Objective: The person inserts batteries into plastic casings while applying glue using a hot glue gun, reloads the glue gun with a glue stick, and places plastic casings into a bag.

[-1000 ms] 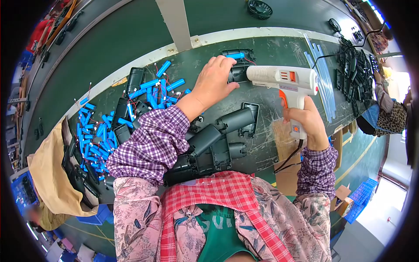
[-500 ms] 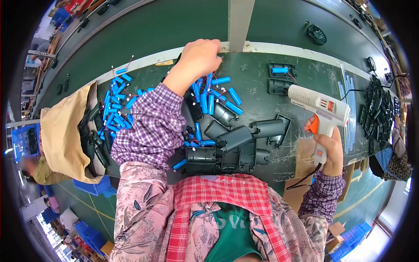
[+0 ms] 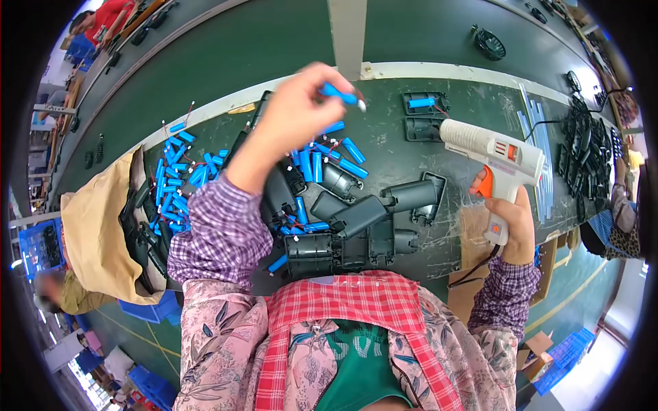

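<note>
Raised over the middle of the table, my left hand [image 3: 291, 113] pinches a blue cylindrical battery [image 3: 337, 94] with a whitish end. My right hand [image 3: 514, 219] wraps around the handle of a white hot glue gun [image 3: 493, 147], fingers at its orange trigger. The gun's front end points left, close to a black plastic shell [image 3: 422, 129]. Just behind that shell, another black shell holds a blue battery [image 3: 421, 103] with a red wire. Below my left hand lie more blue batteries [image 3: 317, 166] with wires, beside several black plastic shells [image 3: 360, 218].
A pile of blue batteries [image 3: 175, 179] lies at the left, by a brown paper bag [image 3: 99, 219] of black parts. Clear glue sticks [image 3: 546, 195] and a heap of black parts [image 3: 586, 154] are at the right. A person in red [image 3: 110, 19] is at the far left.
My left hand has come up off the battery pile with a blue battery in its fingers. The right hand still holds the glue gun in much the same place.
</note>
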Tool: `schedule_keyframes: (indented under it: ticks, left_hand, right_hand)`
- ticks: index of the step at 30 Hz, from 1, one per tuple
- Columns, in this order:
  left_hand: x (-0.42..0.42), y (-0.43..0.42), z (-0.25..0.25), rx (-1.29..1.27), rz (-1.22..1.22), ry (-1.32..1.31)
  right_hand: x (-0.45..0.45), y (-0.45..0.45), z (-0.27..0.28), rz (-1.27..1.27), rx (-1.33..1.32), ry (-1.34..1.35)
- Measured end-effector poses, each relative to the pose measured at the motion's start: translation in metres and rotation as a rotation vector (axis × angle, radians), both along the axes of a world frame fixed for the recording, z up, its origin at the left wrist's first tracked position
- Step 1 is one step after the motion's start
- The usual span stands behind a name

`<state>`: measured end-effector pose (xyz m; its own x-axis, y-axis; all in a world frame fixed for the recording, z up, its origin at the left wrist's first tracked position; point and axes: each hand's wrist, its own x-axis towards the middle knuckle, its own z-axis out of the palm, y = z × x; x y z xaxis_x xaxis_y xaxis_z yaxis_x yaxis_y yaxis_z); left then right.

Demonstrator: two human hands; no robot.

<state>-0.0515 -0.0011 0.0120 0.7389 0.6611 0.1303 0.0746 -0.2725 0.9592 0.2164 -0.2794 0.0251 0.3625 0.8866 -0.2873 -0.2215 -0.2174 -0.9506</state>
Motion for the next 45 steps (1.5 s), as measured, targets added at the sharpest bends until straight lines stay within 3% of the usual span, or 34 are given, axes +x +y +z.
schedule_keyframes:
  ticks: [1, 3, 6, 9, 13, 18, 21, 25, 27, 29, 32, 45]
  left_hand:
    - [0.009, -0.018, -0.001, 0.174, -0.026, 0.102]
    - [0.029, -0.036, -0.036, 0.627, -0.121, 0.052]
    - [0.038, -0.056, -0.06, 0.79, -0.305, 0.152]
    - [0.031, -0.054, -0.064, 0.834, -0.34, 0.204]
    - [0.026, -0.042, -0.045, 0.407, -0.295, 0.21]
    - [0.048, -0.034, -0.042, 0.739, -0.352, 0.224]
    - [0.065, -0.041, -0.038, 0.641, -0.307, 0.412]
    - [0.065, -0.045, -0.046, 0.713, -0.376, 0.646]
    - [0.064, -0.048, -0.048, 0.759, -0.362, 0.598]
    - [0.066, -0.054, -0.038, 0.589, -0.248, 0.44]
    - [0.088, -0.061, -0.032, 0.639, -0.147, 0.312]
    - [0.119, -0.07, -0.064, 0.793, -0.017, 0.43]
  right_hand:
    - [0.0, 0.001, 0.0, -0.01, -0.006, -0.005]
    - [-0.003, 0.002, 0.001, -0.006, -0.065, -0.033]
    - [-0.002, 0.0, 0.001, 0.015, -0.066, -0.062]
    - [-0.003, -0.002, 0.002, 0.036, -0.064, -0.059]
    - [-0.003, -0.004, 0.004, 0.038, -0.048, -0.063]
    - [-0.002, -0.006, 0.003, 0.028, -0.045, -0.09]
    - [0.0, -0.007, 0.001, 0.038, -0.03, -0.073]
    - [0.0, -0.01, 0.0, 0.037, -0.017, -0.05]
    - [0.002, -0.011, 0.002, 0.021, -0.009, -0.047]
    - [0.005, -0.011, 0.005, 0.006, -0.017, -0.054]
    - [0.017, -0.009, 0.005, 0.013, -0.029, -0.047]
    - [0.032, 0.012, 0.008, 0.15, -0.119, -0.108]
